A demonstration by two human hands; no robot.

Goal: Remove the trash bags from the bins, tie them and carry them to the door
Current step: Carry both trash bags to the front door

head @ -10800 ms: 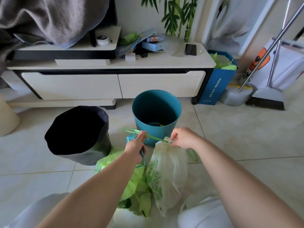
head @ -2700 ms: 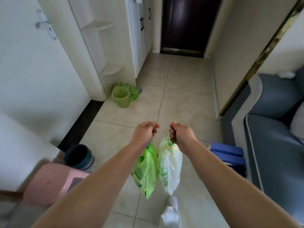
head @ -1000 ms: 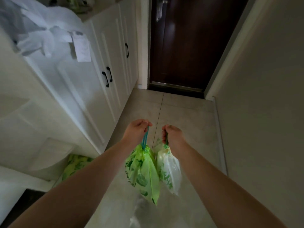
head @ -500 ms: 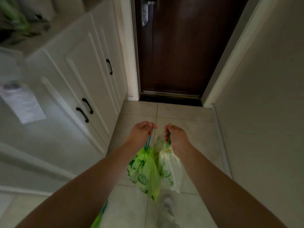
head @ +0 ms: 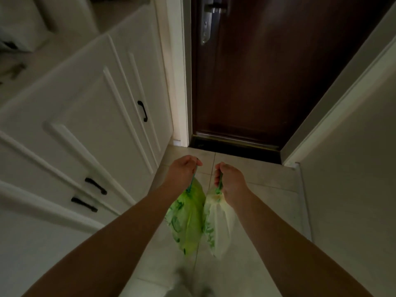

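Note:
Two tied trash bags hang side by side above the tiled floor. My left hand (head: 182,173) is closed on the blue drawstring of the bright green bag (head: 187,219). My right hand (head: 230,183) grips the green drawstring of the pale whitish bag (head: 218,226) with green print. Both bags dangle below my fists and touch each other. The dark brown door (head: 267,78) is shut, directly ahead, its threshold a short step beyond my hands. Its silver handle (head: 209,20) sits at the upper left of the door.
White cabinets (head: 90,116) with black handles line the left side of the narrow hallway. A plain light wall (head: 353,168) closes the right side. Beige floor tiles (head: 267,174) run between them up to the threshold.
I have walked down the hallway with both bags; the door has grown larger and nearer and the cabinets have slid past on the left. My grip on both drawstrings is unchanged.

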